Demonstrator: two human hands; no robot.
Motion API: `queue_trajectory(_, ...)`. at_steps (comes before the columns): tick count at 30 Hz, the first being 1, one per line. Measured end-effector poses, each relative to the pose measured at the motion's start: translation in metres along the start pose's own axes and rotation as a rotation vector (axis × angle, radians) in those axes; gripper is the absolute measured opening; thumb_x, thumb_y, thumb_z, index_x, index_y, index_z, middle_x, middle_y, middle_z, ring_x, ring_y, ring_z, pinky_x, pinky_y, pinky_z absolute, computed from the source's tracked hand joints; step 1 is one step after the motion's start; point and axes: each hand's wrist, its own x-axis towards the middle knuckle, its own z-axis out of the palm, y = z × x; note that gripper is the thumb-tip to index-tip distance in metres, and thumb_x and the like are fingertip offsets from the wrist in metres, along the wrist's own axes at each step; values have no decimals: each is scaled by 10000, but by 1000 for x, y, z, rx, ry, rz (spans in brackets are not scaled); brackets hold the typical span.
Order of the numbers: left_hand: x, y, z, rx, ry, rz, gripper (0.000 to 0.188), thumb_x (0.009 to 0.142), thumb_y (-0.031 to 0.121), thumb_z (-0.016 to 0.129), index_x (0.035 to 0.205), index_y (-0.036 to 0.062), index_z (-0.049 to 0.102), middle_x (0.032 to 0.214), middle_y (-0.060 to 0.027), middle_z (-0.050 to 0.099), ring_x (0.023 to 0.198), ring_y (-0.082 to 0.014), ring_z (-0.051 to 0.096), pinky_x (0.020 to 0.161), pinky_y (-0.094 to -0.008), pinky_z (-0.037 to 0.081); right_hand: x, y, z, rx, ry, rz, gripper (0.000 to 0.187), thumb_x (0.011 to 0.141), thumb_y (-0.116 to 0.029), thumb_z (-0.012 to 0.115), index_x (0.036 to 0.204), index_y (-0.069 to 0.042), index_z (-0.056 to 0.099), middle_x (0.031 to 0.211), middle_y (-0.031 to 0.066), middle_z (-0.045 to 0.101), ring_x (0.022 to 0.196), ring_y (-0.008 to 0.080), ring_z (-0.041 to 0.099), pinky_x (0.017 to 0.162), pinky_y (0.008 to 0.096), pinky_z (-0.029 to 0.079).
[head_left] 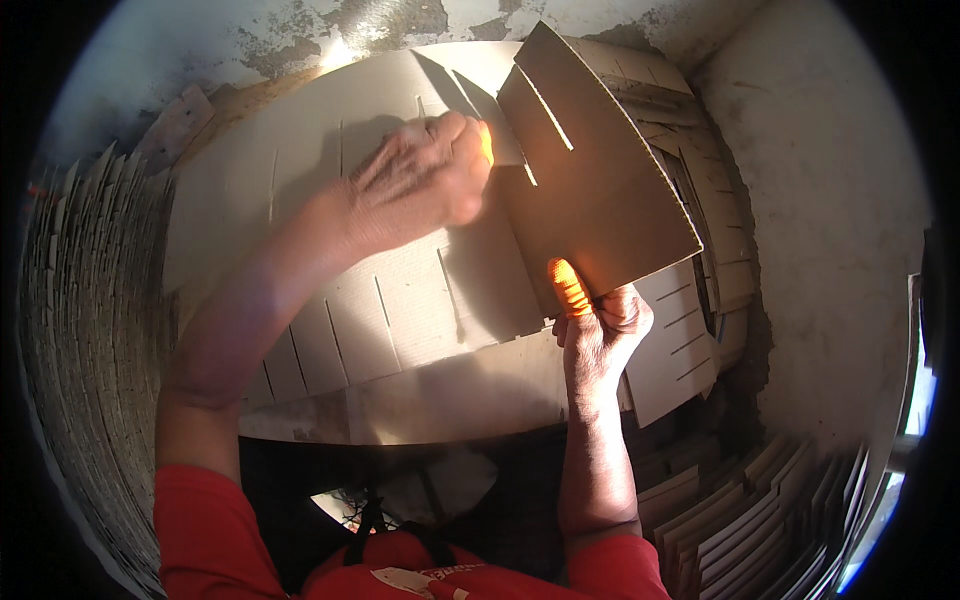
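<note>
A large slotted cardboard sheet (360, 325) lies flat on the table, with rows of slits cut along it. Its right part, a cardboard flap (610, 190) with slits, stands folded up at an angle. My right hand (605, 320) grips the flap's lower edge, the thumb in an orange finger cover pressed on its brown face. Over the sheet, left of the fold, my left hand (425, 170) is closed with its fingers curled under; anything inside it is hidden. A bit of orange cover shows at its fingertips.
Slotted cardboard pieces (670, 340) lie under and beyond the flap on the right. Tall stacks of cardboard (95, 350) rise at the left, and more cardboard sheets (750, 520) stand at lower right. A peeling wall (270, 40) borders the table's far side.
</note>
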Motion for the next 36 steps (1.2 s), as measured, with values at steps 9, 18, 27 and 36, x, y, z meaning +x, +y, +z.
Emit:
queue_trajectory(9, -4, 17, -5, 19, 25, 58, 295, 673, 19, 686, 926, -129, 654, 897, -125, 604, 737, -177, 551, 523, -276, 481, -3, -14, -7, -88, 88, -140, 123, 871, 33, 711, 969, 10, 642, 729, -8, 614, 561, 6, 511, 483, 156, 397)
queue_trajectory(18, -1, 37, -8, -189, 93, -23, 256, 606, 59, 641, 820, -83, 637, 918, -188, 625, 747, -219, 562, 558, -300, 495, -13, -23, -18, -77, 74, -100, 140, 852, 26, 729, 965, 27, 646, 803, -1, 648, 723, 37, 521, 681, 184, 431)
queue_trajectory(27, -4, 14, 16, -63, 186, 124, 270, 628, 89, 648, 855, -57, 657, 950, -166, 627, 809, -228, 593, 616, -296, 513, -7, -24, -19, -17, 49, -89, 126, 850, 19, 733, 942, 22, 647, 777, -21, 626, 705, 18, 484, 670, 167, 410)
queue_trajectory(36, 9, 24, 3, -273, 221, 110, 222, 655, 33, 694, 834, -87, 642, 905, -162, 621, 709, -200, 572, 548, -287, 511, -8, -21, -18, -102, 126, -98, 156, 838, 31, 734, 973, 22, 658, 788, -6, 649, 710, 22, 502, 669, 174, 425)
